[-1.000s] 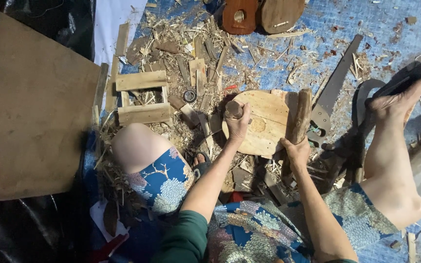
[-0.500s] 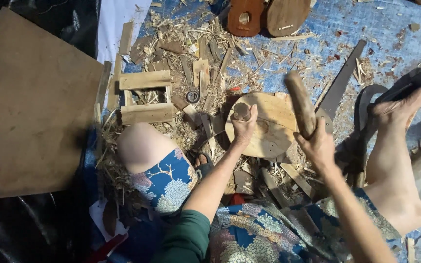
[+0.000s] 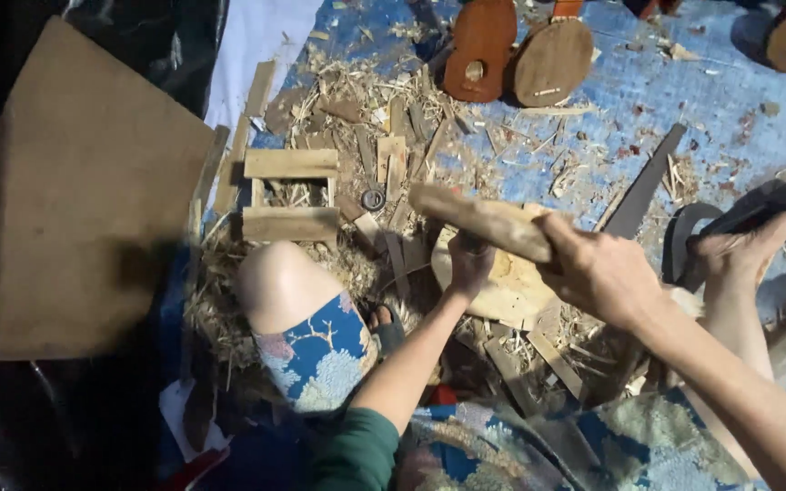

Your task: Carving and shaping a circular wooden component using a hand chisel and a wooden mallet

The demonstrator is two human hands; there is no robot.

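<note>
My right hand [image 3: 598,273] grips a thick wooden club [image 3: 479,221], held level above the work with its free end pointing left. Just under the club, my left hand [image 3: 470,265] is closed around a small upright tool whose top the club hides. The tool stands on a pale, rounded wooden block [image 3: 513,289] lying on the floor among shavings. My bare left knee [image 3: 277,284] is raised to the left of the block, and my right foot [image 3: 750,256] lies to its right.
A small frame of wooden slats [image 3: 289,195] lies left of the block. A large brown board [image 3: 75,200] leans at the left. Two brown shaped wooden pieces [image 3: 552,59] sit at the top. A long dark blade [image 3: 645,185] and a black sandal [image 3: 761,211] lie at the right.
My right hand has lifted the club from beside the block and swung it up and left over my left hand. My left hand has stayed on the block.
</note>
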